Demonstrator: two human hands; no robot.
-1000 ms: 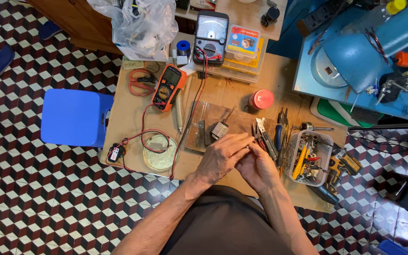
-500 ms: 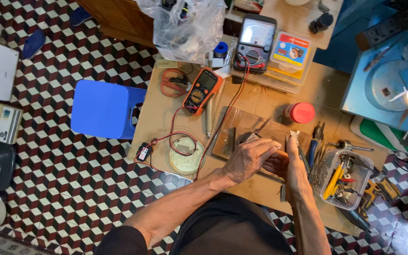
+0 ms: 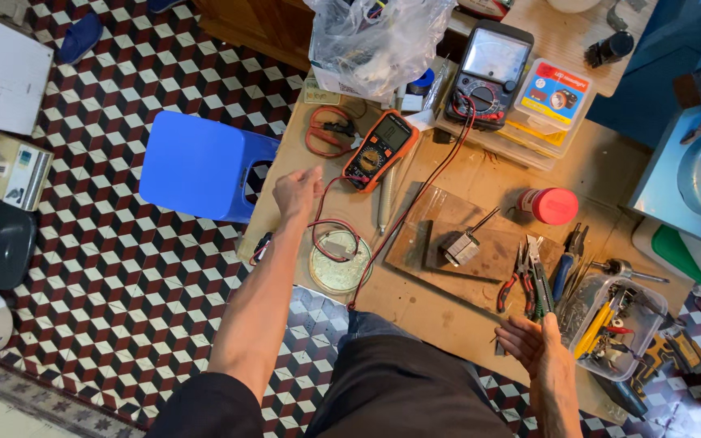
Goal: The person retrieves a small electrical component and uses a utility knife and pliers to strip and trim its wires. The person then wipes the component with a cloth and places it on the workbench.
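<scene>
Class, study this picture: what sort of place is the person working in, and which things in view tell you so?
Probably a small home electronics repair workshop. A wooden workbench carries an orange digital multimeter, a black analogue meter with test leads, and pliers. A clear tub of tools sits by the right hand.

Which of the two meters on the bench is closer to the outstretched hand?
The orange-cased digital multimeter, just right of the left hand. The black analog meter sits farther back.

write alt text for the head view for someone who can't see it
Seen from above, a person at a cluttered wooden workbench stretches the left hand toward an orange multimeter and its red leads, while the right hand rests at the bench edge beside pliers. A blue stool stands on the patterned tile floor.
</scene>
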